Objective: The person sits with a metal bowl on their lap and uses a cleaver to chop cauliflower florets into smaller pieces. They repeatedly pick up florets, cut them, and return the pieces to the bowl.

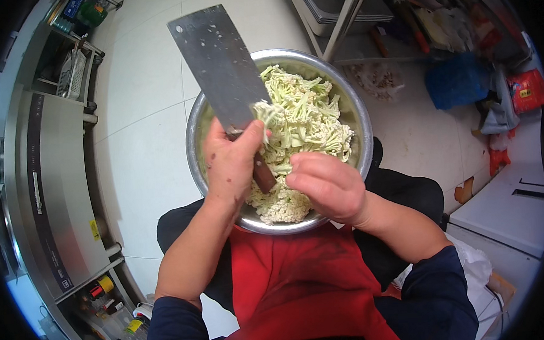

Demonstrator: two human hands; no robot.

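A large steel bowl (363,114) sits between the knees, heaped with cut cauliflower florets (304,117). My left hand (233,160) is closed round a cleaver (220,66) near where blade and wooden handle meet; the broad blade points up and left over the bowl's rim, with small bits stuck to it. A small blurred floret (267,115) lies against the blade by my left thumb. My right hand (330,183) is over the bowl's lower right, its fingers bent together at the florets; whether they grip a piece is hidden. A larger cauliflower piece (285,208) lies near the bowl's front.
A steel cabinet (67,190) runs along the left. At the upper right a metal rack (347,23) holds trays, with a bag of pale pieces (378,79) beneath it. A blue container (456,81) stands farther right, above a white appliance (500,213). A red apron (301,279) covers my lap.
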